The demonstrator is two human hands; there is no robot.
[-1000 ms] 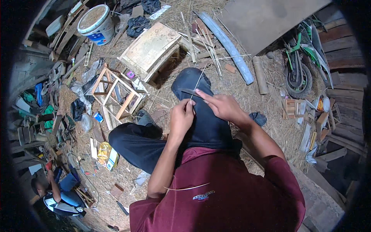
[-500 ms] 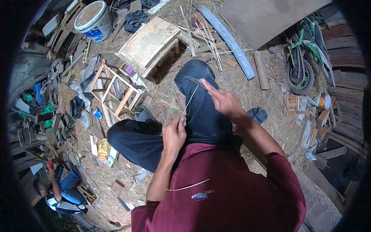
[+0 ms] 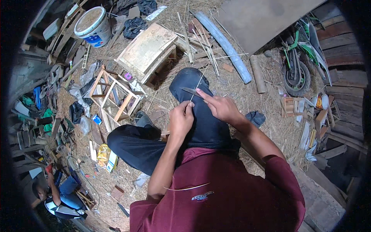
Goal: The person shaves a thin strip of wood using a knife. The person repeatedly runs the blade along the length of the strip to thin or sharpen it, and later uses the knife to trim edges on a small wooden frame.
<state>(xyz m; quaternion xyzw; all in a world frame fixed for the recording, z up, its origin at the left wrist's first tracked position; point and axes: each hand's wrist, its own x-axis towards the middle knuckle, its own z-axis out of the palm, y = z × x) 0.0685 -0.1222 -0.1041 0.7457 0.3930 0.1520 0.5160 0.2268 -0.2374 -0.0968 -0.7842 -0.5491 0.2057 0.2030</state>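
My left hand pinches a thin pale strip, which runs up across my right knee in dark trousers. Just to the upper right, my right hand grips a knife, its blade lying across the strip over the knee, a finger extended along it. The two hands are close but apart. Another thin strip lies across the front of my maroon shirt.
Around me on straw-covered ground are a wooden box, a wooden frame, a white bucket, a grey pipe, a large board and a green motorbike. Another person is at the lower left.
Half a second ago my left hand was lower and my right hand higher along the strip. They have moved back closer together, nearly to where they were one second ago.
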